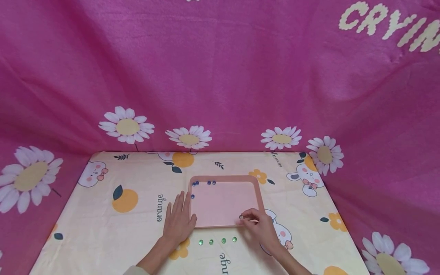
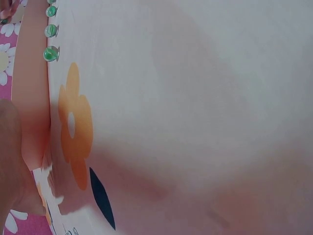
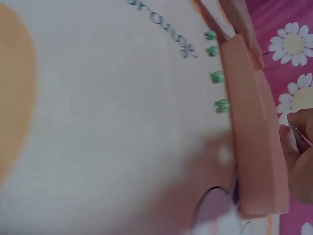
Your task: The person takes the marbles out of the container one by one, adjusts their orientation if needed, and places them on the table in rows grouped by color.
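Magenta fabric reads "CRYIN", cream patterned cloth "orange". Right hand pinches a small round marble; left hand lies straight-fingered.

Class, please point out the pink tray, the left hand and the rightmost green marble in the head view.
Pink tray (image 1: 225, 202), head view: bare floor.
Left hand (image 1: 178, 222), head view: back of the hand.
Rightmost green marble (image 1: 234, 239), head view: middle of its visible surface.

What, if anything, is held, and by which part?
The right hand pinches what looks like a marble; which part is too small to tell. The left hand lies flat, gripping nothing.
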Demonstrator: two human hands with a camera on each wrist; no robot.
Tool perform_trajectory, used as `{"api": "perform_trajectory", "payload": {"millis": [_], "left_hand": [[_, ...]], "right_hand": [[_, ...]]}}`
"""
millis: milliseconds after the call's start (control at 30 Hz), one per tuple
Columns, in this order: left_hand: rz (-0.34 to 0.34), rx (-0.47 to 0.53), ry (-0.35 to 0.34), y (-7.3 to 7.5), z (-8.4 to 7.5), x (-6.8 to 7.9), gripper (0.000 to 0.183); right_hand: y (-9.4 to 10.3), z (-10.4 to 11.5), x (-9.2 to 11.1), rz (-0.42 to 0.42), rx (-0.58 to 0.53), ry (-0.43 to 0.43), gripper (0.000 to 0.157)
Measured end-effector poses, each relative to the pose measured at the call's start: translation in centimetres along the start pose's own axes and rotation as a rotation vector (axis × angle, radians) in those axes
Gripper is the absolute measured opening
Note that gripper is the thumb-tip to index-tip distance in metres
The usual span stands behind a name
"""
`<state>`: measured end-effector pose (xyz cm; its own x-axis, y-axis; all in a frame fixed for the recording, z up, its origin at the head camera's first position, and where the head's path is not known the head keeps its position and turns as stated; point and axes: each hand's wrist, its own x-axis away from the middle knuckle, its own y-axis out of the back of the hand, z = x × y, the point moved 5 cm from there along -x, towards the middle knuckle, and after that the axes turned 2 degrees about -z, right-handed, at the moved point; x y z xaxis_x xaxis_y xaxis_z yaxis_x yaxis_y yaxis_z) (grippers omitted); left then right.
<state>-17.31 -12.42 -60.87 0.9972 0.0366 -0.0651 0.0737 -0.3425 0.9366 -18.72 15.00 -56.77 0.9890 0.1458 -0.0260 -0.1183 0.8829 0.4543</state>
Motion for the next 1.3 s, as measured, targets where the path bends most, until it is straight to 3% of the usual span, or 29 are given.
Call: {"api": "perform_trajectory", "payload": {"millis": [100,400,733,1300], "left_hand": [[0.001,0.004,-0.002,0.0,0.0,0.0,0.080],[-0.004,-0.023,-0.009,0.1,-0.1,0.0,0.079],[0.000,-0.036,-0.011,0.3,-0.1,0.0,0.080],[-0.015,-0.060,-0.018,0.2,0.0,0.0,0.079]], "right_hand": [[0.0,-0.7,0.7,-0.005,0.014,-0.012,0.015],[0.5,-1.7,2.1,-0.078,0.015,0.055,0.023],[0.9,-2.8,3.4,-0.064,0.074,-0.053,0.019],[0.5,-4.8,3.6,0.002,0.088,-0.090,0.017]]}}
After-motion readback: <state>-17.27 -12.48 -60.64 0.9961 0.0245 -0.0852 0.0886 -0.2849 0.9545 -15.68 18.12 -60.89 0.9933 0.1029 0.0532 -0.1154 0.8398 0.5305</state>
